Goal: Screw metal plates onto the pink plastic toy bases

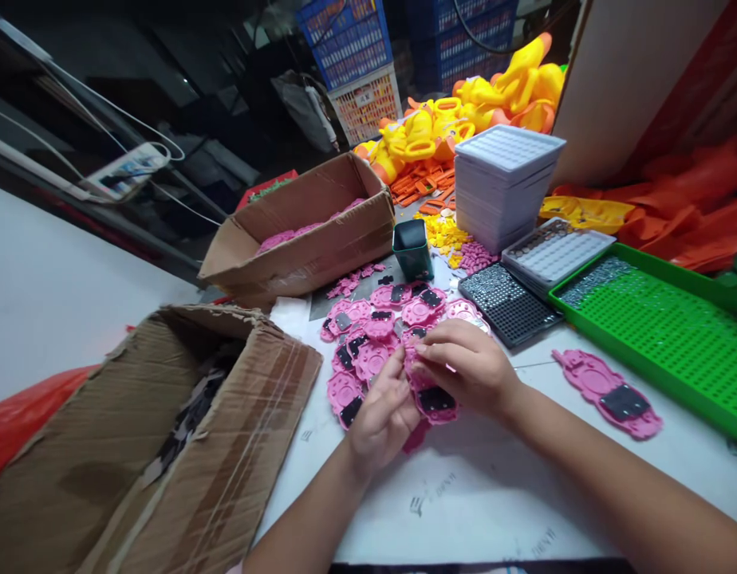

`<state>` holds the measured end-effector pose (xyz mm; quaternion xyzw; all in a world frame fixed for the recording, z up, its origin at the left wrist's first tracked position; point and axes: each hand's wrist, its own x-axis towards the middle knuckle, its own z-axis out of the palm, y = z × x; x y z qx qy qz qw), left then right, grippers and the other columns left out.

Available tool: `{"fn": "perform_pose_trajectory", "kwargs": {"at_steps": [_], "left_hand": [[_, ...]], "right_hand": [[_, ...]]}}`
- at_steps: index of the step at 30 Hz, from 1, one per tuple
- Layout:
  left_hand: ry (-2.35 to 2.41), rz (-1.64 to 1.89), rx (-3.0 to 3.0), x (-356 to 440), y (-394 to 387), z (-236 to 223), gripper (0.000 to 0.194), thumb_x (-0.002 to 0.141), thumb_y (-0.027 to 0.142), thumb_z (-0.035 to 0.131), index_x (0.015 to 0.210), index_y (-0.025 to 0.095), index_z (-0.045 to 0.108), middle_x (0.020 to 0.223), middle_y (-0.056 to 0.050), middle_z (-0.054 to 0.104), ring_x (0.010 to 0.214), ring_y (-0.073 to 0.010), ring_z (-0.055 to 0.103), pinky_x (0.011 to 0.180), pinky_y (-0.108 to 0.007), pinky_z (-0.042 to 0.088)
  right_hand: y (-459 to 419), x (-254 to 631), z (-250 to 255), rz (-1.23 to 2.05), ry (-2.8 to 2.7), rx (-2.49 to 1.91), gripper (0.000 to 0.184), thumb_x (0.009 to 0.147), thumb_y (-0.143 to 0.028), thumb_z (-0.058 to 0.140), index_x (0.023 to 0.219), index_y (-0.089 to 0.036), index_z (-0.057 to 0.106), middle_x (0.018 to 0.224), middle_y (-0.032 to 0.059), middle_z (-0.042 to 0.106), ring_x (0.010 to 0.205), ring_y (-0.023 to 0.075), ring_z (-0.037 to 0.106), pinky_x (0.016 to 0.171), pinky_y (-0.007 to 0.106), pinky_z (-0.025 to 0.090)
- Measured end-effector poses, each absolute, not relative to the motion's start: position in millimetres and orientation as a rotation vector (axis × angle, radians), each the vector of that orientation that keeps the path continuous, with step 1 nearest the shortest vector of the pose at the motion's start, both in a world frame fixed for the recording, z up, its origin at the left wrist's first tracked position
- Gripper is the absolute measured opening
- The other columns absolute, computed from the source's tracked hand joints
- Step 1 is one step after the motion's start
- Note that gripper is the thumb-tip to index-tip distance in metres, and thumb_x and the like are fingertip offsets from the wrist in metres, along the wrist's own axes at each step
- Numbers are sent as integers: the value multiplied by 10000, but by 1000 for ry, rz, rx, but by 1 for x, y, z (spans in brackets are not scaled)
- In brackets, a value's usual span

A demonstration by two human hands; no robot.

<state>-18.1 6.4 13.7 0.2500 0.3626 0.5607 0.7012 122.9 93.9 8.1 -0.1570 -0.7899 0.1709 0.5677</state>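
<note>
Both my hands meet over a pink plastic part (435,401) with a black insert, held just above the white table (494,494). My left hand (381,413) grips its lower left side with the fingers curled. My right hand (467,367) pinches its top edge with the fingertips pressed together. Behind my hands lies a spread of several more pink parts (380,327), many with black inserts. A finished-looking pair of pink parts (611,395) lies apart at the right.
An open cardboard box (165,446) sits at the near left, and another box (309,231) with pink pieces stands behind it. A dark green cup (412,249), a stack of grey trays (503,187), a black tray (507,301), a green tray (673,335) and yellow toy parts (464,112) fill the back.
</note>
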Motion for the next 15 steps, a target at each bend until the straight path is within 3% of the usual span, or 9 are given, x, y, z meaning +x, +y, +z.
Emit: {"fn": "perform_pose_trajectory", "kwargs": {"at_steps": [15], "left_hand": [[749,1230,561,-17,7,24,637,796,256,651,1368,235,371,1125,-71,607,1101,-216,569,961,-365,444]], "right_hand": [[92,121,0,420,-1882,-319,135,856,-124,566,959,-172,639,937,100,681,866,178,641,732,339,556]]}}
